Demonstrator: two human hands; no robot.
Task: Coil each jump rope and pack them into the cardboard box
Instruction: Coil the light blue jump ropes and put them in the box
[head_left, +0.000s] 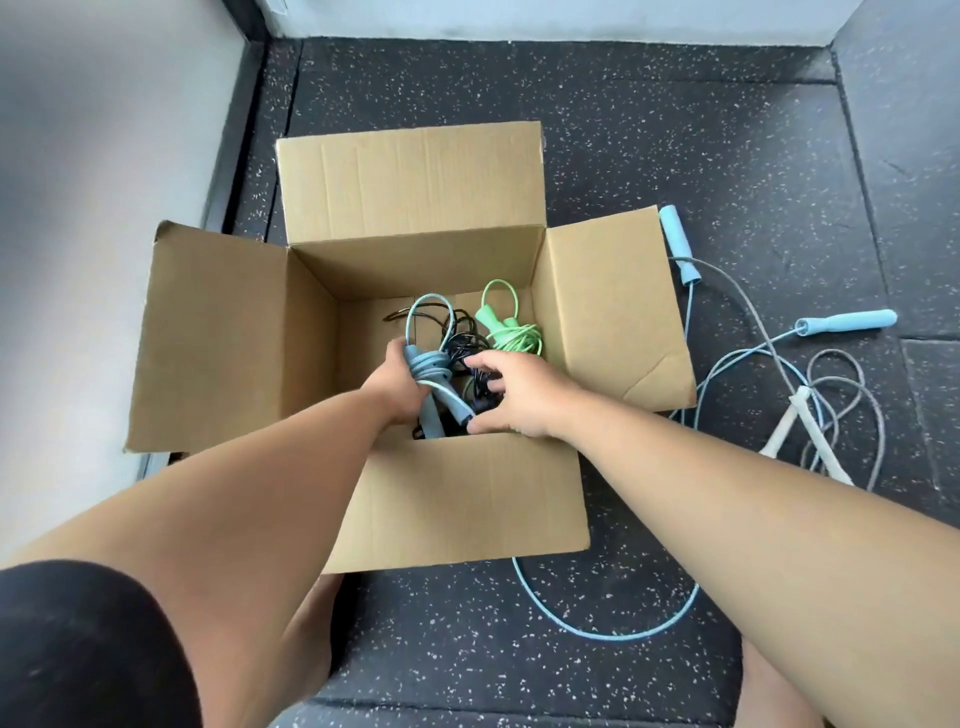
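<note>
A coiled grey-blue jump rope (430, 364) is held inside the cardboard box (415, 260), low over the box floor and toward the near wall. Its wound middle is gripped by the left hand (400, 382), whose fingers are curled round the bundle from the left. A loop of its cord is seen standing up toward the far wall, and its two grey handles (456, 406) are pointed down toward the near right.

The right hand (519, 395) is held just to the right of that bundle, inside the box opening. Its fingers are spread and loosely bent, and nothing is seen to be grasped by them. The thumb is placed close to the handle tips, though whether contact is made cannot be told.

A tangle of black jump rope (463, 340) is seen on the box floor between and beyond the two hands. A coiled green jump rope (511, 332) is lying beside it, toward the far right corner.

All four box flaps are folded outward, and the box is set on a dark speckled floor (675, 130).

To the right of the box, a light blue jump rope (847, 321) is spread uncoiled on the floor. A grey jump rope with white handles (784, 426) is lying loosely looped beside it.
</note>
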